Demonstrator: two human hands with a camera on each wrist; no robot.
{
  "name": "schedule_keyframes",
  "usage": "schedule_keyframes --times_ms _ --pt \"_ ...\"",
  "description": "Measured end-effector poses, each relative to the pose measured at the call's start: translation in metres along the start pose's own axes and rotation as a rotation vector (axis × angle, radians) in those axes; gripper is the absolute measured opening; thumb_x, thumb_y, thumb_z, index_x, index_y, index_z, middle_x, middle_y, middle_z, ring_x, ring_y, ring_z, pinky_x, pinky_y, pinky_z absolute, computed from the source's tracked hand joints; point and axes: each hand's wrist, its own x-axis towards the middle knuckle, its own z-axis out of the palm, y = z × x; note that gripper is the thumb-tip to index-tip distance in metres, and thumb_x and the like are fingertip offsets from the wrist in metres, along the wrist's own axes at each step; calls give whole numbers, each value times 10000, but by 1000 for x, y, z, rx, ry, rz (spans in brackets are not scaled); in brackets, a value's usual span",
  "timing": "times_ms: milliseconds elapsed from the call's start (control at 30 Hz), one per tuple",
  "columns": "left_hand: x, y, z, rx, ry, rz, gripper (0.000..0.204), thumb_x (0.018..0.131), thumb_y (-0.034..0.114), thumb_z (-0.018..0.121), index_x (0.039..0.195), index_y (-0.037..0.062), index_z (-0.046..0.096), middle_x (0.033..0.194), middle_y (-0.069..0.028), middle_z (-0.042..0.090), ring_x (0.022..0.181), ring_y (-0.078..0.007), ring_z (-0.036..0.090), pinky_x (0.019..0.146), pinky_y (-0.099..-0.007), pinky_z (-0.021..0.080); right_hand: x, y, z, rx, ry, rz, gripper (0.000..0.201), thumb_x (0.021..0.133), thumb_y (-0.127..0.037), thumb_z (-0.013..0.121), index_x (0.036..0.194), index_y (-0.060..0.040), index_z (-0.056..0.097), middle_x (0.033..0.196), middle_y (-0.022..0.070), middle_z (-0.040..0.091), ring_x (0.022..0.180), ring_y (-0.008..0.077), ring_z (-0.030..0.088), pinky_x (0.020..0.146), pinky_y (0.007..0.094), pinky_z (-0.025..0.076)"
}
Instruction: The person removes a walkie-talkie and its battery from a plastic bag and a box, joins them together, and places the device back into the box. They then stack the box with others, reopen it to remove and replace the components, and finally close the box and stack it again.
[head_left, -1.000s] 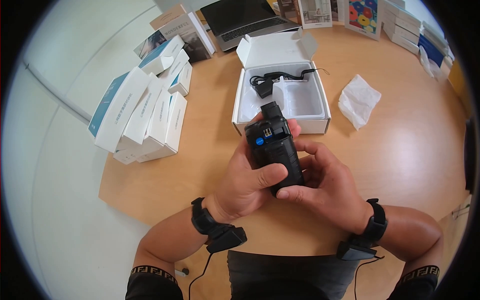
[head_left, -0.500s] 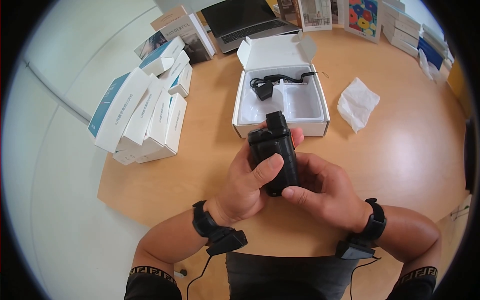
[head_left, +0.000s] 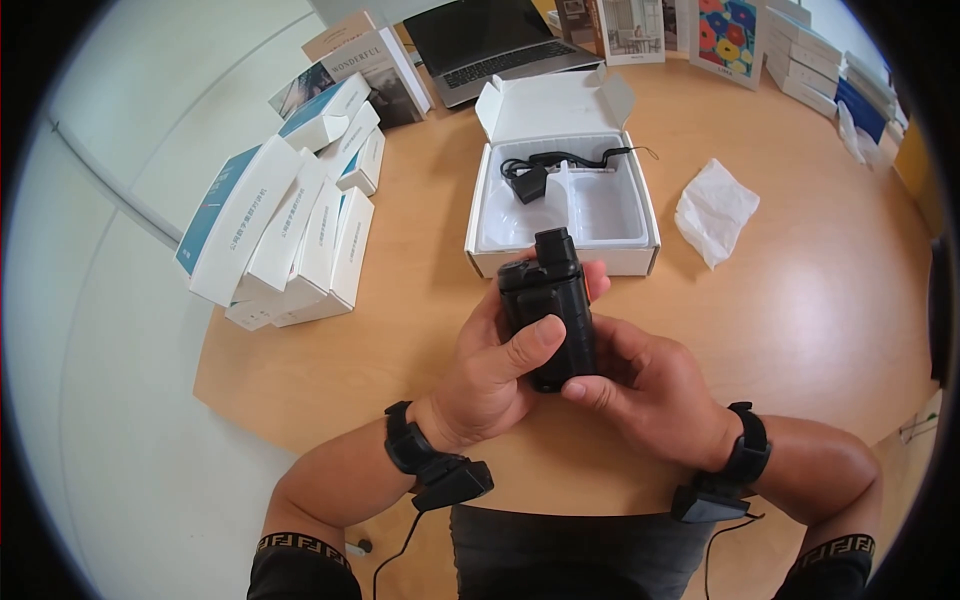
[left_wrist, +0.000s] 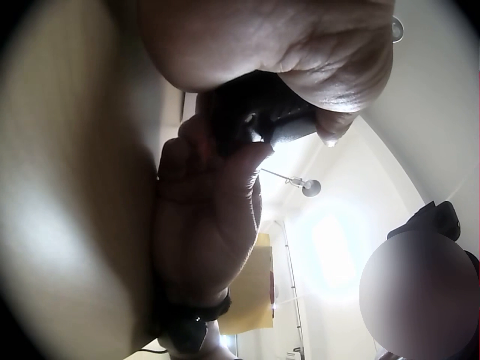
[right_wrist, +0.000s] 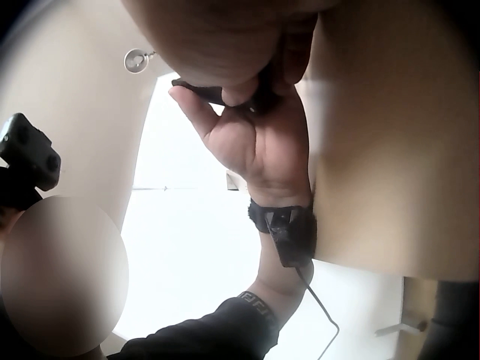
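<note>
Nearest, past the near edge of the surface (head_left: 800,340), the person's forearms reach in, each wrist wearing a black strap. Both hands hold the black device (head_left: 535,297) above the near part of the surface, around the middle of its width. The left hand (head_left: 478,380) grips the device: its thumb presses across the upward face, while its other fingers wrap underneath, the tips showing beyond the right side. The right hand (head_left: 665,395) grasps the lower end, thumb at the near right corner, other fingers curled along the right side and partly hidden. The device's narrow end block points away from the person.

Just beyond stands the open box (head_left: 632,262), its lid raised at the far side. In the far left part of its white tray lies a black adapter (head_left: 530,184) with a cord. Right of the box, well in from the right edge, lies a crumpled white sheet (head_left: 716,210). Near the left edge, white boxes (head_left: 245,235) are piled at a slant. Farther back come books (head_left: 378,75), then an open laptop (head_left: 495,50) near the far edge.
</note>
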Motion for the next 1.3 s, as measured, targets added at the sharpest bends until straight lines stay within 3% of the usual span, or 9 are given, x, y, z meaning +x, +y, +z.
schedule_keyframes --times_ms 500,633,733,833,900,1033,1100,1167,1300 --pt "0 -4 3 -31 13 11 662 977 271 677 1483 13 337 1425 -200 522 1356 -314 498 1136 -459 421 0 1 2 -132 49 -52 526 929 -230 752 1343 29 556 1073 142 706 984 180 697 865 313 564" --pt "0 -4 0 -87 -38 -64 638 996 351 642 1477 41 361 1414 -208 529 1326 -299 526 1112 -459 444 1 3 -3 -158 61 -113 516 960 -270 721 1346 32 559 1064 125 709 949 155 680 831 316 553" --pt "0 1 7 -53 -24 -52 606 1001 365 629 1458 47 393 1404 -183 540 1264 -274 570 1066 -432 475 3 3 -5 22 12 -62 458 991 -251 681 1337 30 574 1054 93 713 939 124 645 827 300 538" --pt "0 2 7 -6 -34 -23 600 996 370 634 1452 54 409 1371 -145 559 1252 -253 567 1039 -399 482 4 -10 -10 -97 25 -162 401 996 -238 672 1306 8 612 1031 104 716 925 122 647 821 293 532" --pt "1 1 6 67 -11 37 604 990 373 641 1452 57 416 1360 -136 562 1258 -252 562 1048 -390 470 8 -11 -21 -299 126 -283 320 993 -203 671 1255 -21 653 1010 117 716 892 134 656 810 299 530" --pt "3 1 2 -34 23 30 565 1010 292 628 1467 35 417 1362 -114 567 1256 -257 570 1054 -375 463 31 -13 -64 -653 587 -474 216 946 -110 692 1149 -36 678 954 111 701 850 217 671 793 327 534" --pt "2 1 1 -20 29 7 615 999 323 641 1491 48 396 1373 -105 559 1265 -261 562 1053 -386 461 40 -16 -91 -789 770 -493 237 926 -89 699 1158 -50 666 1041 130 687 948 270 668 834 353 531" --pt "2 2 -2 -1 47 -14 664 987 354 653 1516 62 376 1383 -97 551 1275 -264 554 1052 -396 459 48 -6 -131 -1000 875 -405 392 912 -155 725 1277 -64 612 1183 172 657 1078 314 641 905 391 519" --pt "2 4 -3 5 6 -69 684 982 349 665 1524 58 365 1382 -99 553 1276 -272 554 1044 -384 457 49 18 -181 -1282 911 -226 596 870 -245 765 1387 -61 533 1268 223 617 1168 349 597 967 420 499"
